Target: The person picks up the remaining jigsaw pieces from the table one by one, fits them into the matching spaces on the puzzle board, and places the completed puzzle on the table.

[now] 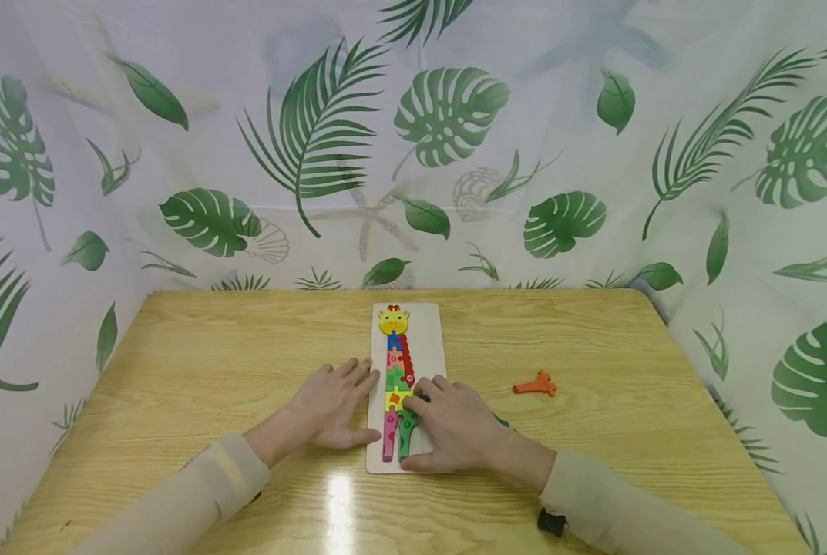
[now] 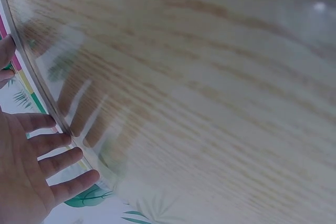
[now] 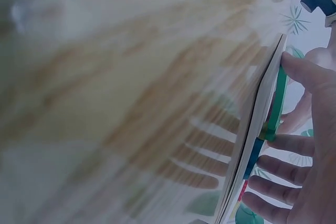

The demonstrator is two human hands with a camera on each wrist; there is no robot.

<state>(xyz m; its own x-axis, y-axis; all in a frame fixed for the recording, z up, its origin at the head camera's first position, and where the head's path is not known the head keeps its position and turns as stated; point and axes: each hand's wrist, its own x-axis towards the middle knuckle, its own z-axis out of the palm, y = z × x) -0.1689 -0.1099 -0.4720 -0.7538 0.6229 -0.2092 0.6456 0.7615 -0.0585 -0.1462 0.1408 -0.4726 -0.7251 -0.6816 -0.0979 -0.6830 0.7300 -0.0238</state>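
A giraffe puzzle of colored pieces lies on a pale wooden board (image 1: 427, 331), its yellow head (image 1: 394, 320) toward the far end. My left hand (image 1: 333, 405) rests at the board's left edge, fingers extended and spread. In the left wrist view those fingers (image 2: 60, 156) reach the board's side. My right hand (image 1: 458, 424) lies over the board's right half. Its thumb touches the foot of a green leg piece (image 3: 278, 98), while the index fingertip is at that piece's other end. The other fingers extend beside a blue piece (image 3: 253, 158), partly hidden from above. A pink leg (image 1: 389, 435) lies beside the green one.
On the table (image 1: 247, 331), right of the board, lies a loose orange piece (image 1: 534, 384). A small green thing (image 1: 501, 421) shows partly behind the right wrist. Leaf-printed cloth (image 1: 344, 254) stands along the table's back and sides.
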